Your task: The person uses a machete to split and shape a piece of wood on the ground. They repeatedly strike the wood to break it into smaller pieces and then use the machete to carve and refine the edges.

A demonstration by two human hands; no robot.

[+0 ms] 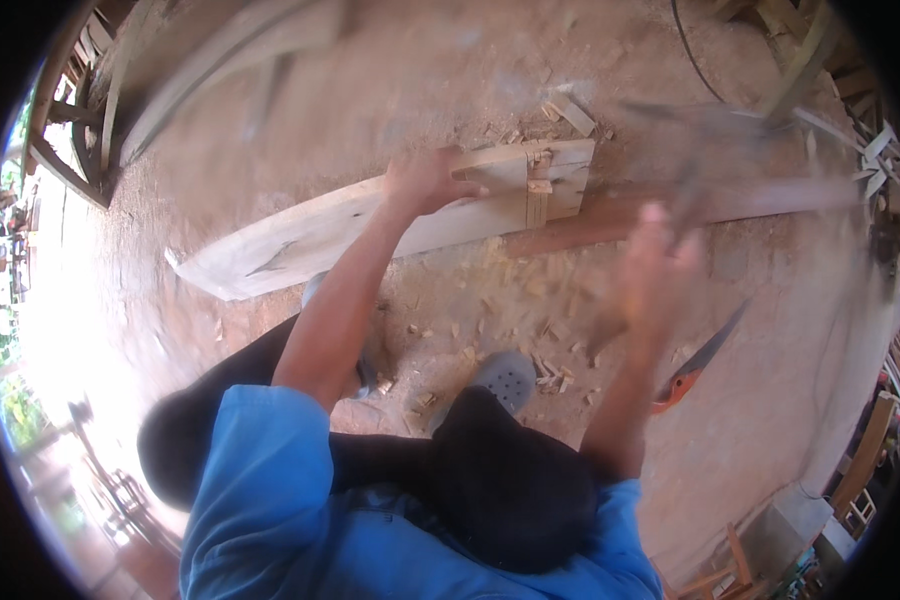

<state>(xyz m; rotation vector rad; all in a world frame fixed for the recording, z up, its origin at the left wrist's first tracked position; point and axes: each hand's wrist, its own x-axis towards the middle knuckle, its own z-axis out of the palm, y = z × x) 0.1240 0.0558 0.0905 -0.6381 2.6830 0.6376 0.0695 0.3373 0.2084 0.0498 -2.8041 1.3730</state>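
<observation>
My left hand grips a pale wooden board by its upper edge, with fingers wrapped over it. The board is curved at its left end and stands tilted on the ground. Near its right end are cut notches with rough, chipped wood. My right hand is raised to the right of the board, closed round the handle of a hammer-like tool with a wide, dark head. Motion smears both hand and tool, so the exact kind is unclear. The tool is apart from the board.
A reddish plank lies under the board's right end. A handsaw with an orange handle rests on the ground at right. Wood chips surround my grey clog. Wooden frames stand far left; timber and scraps line the right.
</observation>
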